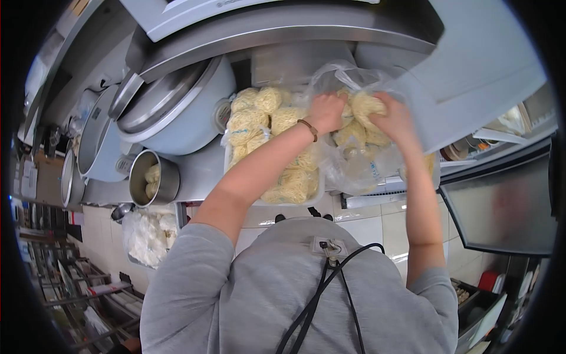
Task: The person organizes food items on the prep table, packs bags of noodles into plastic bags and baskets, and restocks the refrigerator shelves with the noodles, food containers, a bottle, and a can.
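Observation:
A clear plastic bag [359, 171] with several yellow noodle bundles [355, 134] inside lies on the counter in front of me. My right hand [396, 121] is closed round one noodle bundle [367, 107] at the bag's mouth. Just left of it, my left hand [328, 113] has its fingers curled at the bag's opening; what they grip is hidden. Under my left forearm stands a white tray [321, 190] filled with more noodle bundles [246, 125], some with printed plastic about them.
Large lidded pots [191, 115] stand on the left, beside a small steel pot [168, 180] with pale lumps in it. A metal shelf edge [283, 36] overhangs the back. Below left is a container with white plastic bags [144, 236]. On the right, a dark-framed door [501, 200] stands open.

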Demonstrator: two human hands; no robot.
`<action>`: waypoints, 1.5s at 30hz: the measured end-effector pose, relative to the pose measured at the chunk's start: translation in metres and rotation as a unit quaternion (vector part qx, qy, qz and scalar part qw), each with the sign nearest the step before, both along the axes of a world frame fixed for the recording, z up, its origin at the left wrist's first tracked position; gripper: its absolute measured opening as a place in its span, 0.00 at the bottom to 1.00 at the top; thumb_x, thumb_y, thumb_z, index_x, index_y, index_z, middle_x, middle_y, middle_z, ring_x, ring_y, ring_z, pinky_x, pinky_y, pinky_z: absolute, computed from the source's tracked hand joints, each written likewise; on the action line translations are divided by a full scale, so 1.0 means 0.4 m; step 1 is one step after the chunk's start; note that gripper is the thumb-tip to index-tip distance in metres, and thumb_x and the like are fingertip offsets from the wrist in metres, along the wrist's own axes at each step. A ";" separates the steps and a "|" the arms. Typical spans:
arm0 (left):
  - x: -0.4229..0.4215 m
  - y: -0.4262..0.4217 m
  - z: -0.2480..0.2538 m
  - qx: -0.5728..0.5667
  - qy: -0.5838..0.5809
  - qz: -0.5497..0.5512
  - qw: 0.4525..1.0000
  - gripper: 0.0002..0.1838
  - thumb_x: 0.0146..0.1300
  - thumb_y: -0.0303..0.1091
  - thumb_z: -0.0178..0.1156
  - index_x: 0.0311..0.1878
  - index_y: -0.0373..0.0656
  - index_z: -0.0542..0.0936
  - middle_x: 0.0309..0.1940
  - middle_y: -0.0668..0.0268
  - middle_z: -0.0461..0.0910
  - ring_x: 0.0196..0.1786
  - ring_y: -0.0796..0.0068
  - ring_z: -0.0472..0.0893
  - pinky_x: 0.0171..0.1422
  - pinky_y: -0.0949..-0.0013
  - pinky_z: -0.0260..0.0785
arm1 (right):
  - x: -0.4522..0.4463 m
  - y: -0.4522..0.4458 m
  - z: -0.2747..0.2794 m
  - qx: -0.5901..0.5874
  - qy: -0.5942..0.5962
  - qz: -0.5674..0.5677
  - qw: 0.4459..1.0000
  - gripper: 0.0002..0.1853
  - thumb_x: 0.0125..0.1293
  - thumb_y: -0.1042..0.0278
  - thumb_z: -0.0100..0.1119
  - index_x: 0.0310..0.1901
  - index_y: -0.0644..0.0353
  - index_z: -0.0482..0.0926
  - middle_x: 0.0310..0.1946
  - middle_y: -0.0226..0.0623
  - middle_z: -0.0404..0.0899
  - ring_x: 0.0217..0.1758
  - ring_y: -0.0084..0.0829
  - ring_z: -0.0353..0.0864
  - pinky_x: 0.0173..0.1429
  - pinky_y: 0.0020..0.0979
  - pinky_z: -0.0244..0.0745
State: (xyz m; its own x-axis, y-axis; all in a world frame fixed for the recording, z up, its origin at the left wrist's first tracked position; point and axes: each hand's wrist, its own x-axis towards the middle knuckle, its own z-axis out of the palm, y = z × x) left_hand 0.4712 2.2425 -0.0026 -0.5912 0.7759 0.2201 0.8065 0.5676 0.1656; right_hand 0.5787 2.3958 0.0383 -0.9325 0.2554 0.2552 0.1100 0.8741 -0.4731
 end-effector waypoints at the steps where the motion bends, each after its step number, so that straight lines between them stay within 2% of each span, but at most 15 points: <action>1: 0.006 -0.031 0.046 0.037 -0.094 -0.037 0.994 0.23 0.38 0.28 0.60 0.44 0.40 0.72 0.38 0.58 0.76 0.44 0.59 0.75 0.47 0.64 0.67 | 0.032 -0.003 0.052 -0.051 -0.021 0.016 0.998 0.24 0.45 0.66 0.60 0.48 0.56 0.73 0.37 0.42 0.77 0.39 0.36 0.78 0.43 0.32 0.71; 4: 0.026 -0.154 0.183 0.081 -0.240 -0.107 0.961 0.31 0.38 0.31 0.61 0.52 0.43 0.70 0.43 0.58 0.75 0.48 0.62 0.74 0.53 0.66 0.66 | 0.091 -0.020 0.181 -0.240 -0.147 0.024 0.959 0.24 0.46 0.66 0.61 0.49 0.58 0.72 0.37 0.35 0.77 0.39 0.26 0.77 0.41 0.25 0.71; 9: 0.015 -0.441 0.287 0.358 -0.344 -0.068 0.865 0.32 0.43 0.27 0.58 0.58 0.43 0.65 0.51 0.64 0.71 0.53 0.73 0.70 0.59 0.68 0.61 | 0.083 -0.145 0.247 -0.345 0.134 0.189 0.909 0.23 0.49 0.71 0.61 0.50 0.62 0.71 0.40 0.31 0.75 0.40 0.22 0.74 0.41 0.22 0.71; 11: -0.002 -0.506 0.279 0.392 -0.365 -0.025 0.844 0.32 0.46 0.27 0.57 0.59 0.43 0.64 0.53 0.63 0.69 0.54 0.72 0.70 0.60 0.69 0.60 | 0.025 -0.241 0.206 -0.326 0.202 0.218 0.897 0.25 0.47 0.70 0.63 0.50 0.60 0.71 0.44 0.34 0.73 0.43 0.26 0.74 0.45 0.26 0.72; 13: -0.081 -0.546 0.142 0.440 -0.363 0.097 0.815 0.31 0.52 0.27 0.56 0.61 0.46 0.62 0.56 0.62 0.67 0.59 0.69 0.65 0.63 0.67 0.56 | -0.042 -0.335 0.144 -0.065 0.245 0.245 0.936 0.27 0.47 0.73 0.61 0.54 0.53 0.70 0.50 0.42 0.70 0.45 0.34 0.75 0.50 0.26 0.72; 15: -0.213 -0.600 -0.167 0.212 -0.300 0.110 0.924 0.31 0.57 0.32 0.54 0.64 0.48 0.57 0.61 0.60 0.61 0.65 0.66 0.58 0.66 0.68 0.50 | -0.140 -0.434 -0.053 0.085 0.137 0.262 0.951 0.28 0.47 0.74 0.60 0.54 0.48 0.69 0.55 0.45 0.66 0.50 0.40 0.72 0.54 0.32 0.71; 18: -0.161 -0.611 -0.137 0.215 -0.419 0.132 0.872 0.30 0.59 0.35 0.52 0.65 0.48 0.56 0.63 0.58 0.59 0.67 0.65 0.53 0.68 0.70 0.45 | -0.162 -0.496 -0.174 0.257 0.002 0.226 0.940 0.27 0.51 0.74 0.57 0.55 0.44 0.69 0.57 0.42 0.64 0.52 0.42 0.71 0.57 0.35 0.68; 20: -0.149 -0.629 -0.091 0.155 -0.389 0.124 0.899 0.29 0.59 0.38 0.52 0.64 0.47 0.59 0.63 0.59 0.58 0.66 0.65 0.55 0.67 0.70 0.46 | -0.151 -0.481 -0.107 0.205 -0.131 0.291 0.925 0.25 0.53 0.73 0.55 0.55 0.46 0.69 0.59 0.40 0.63 0.51 0.39 0.72 0.55 0.34 0.69; 24: -0.166 -0.619 -0.004 0.170 -0.322 0.091 0.927 0.25 0.56 0.39 0.56 0.57 0.43 0.68 0.59 0.59 0.65 0.62 0.66 0.63 0.62 0.70 0.55 | -0.065 -0.297 0.036 -0.074 -0.050 0.364 0.927 0.19 0.53 0.74 0.56 0.50 0.55 0.74 0.50 0.41 0.72 0.43 0.33 0.76 0.45 0.28 0.72; 27: -0.072 -0.571 0.129 0.178 -0.213 0.146 0.949 0.16 0.54 0.37 0.59 0.46 0.42 0.77 0.40 0.65 0.78 0.38 0.74 0.76 0.41 0.74 0.66 | 0.002 -0.130 0.072 -0.194 -0.183 0.246 0.932 0.17 0.51 0.75 0.57 0.45 0.58 0.76 0.38 0.39 0.77 0.37 0.31 0.74 0.43 0.28 0.69; 31: 0.044 -0.555 0.218 0.004 -0.236 0.104 0.966 0.14 0.48 0.38 0.63 0.38 0.42 0.80 0.32 0.61 0.79 0.34 0.70 0.76 0.38 0.73 0.67 | -0.015 -0.103 -0.068 -0.058 -0.262 0.104 0.958 0.18 0.48 0.74 0.58 0.45 0.58 0.76 0.39 0.46 0.76 0.47 0.37 0.74 0.52 0.33 0.67; 36: 0.161 -0.633 0.002 -0.093 -0.175 0.094 0.976 0.22 0.39 0.37 0.67 0.43 0.47 0.77 0.33 0.60 0.76 0.39 0.64 0.75 0.43 0.64 0.67 | -0.037 -0.147 -0.343 0.210 -0.056 0.026 0.976 0.23 0.44 0.75 0.58 0.47 0.49 0.75 0.39 0.49 0.75 0.45 0.39 0.75 0.50 0.35 0.68; 39: 0.204 -0.610 -0.065 -0.026 -0.097 0.151 0.983 0.27 0.34 0.37 0.68 0.44 0.51 0.74 0.34 0.58 0.73 0.41 0.59 0.74 0.45 0.60 0.67 | -0.080 -0.090 -0.360 -0.068 -0.153 0.027 0.985 0.20 0.43 0.75 0.56 0.43 0.49 0.77 0.38 0.48 0.75 0.43 0.41 0.75 0.49 0.36 0.68; 42: 0.199 -0.630 -0.104 0.055 -0.091 0.206 0.973 0.27 0.33 0.32 0.67 0.43 0.49 0.72 0.34 0.60 0.73 0.38 0.61 0.74 0.43 0.62 0.67 | -0.002 -0.149 -0.031 0.019 -0.255 -0.014 0.967 0.15 0.42 0.75 0.52 0.36 0.58 0.78 0.40 0.47 0.75 0.44 0.44 0.73 0.46 0.36 0.70; 45: 0.186 -0.705 -0.069 0.175 -0.192 0.255 0.932 0.22 0.35 0.25 0.62 0.39 0.45 0.71 0.33 0.65 0.73 0.36 0.69 0.73 0.43 0.69 0.66 | 0.089 -0.123 0.095 -0.046 -0.092 0.152 0.983 0.15 0.40 0.76 0.52 0.35 0.59 0.78 0.37 0.44 0.76 0.44 0.42 0.75 0.47 0.32 0.69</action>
State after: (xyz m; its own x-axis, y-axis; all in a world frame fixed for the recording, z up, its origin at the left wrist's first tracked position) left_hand 0.5458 1.9605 -0.0301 -0.9502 0.2938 0.1043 0.2912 0.7173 0.6330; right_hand 0.6145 2.3467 0.0761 -0.9976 -0.0274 0.0640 -0.0581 0.8338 -0.5490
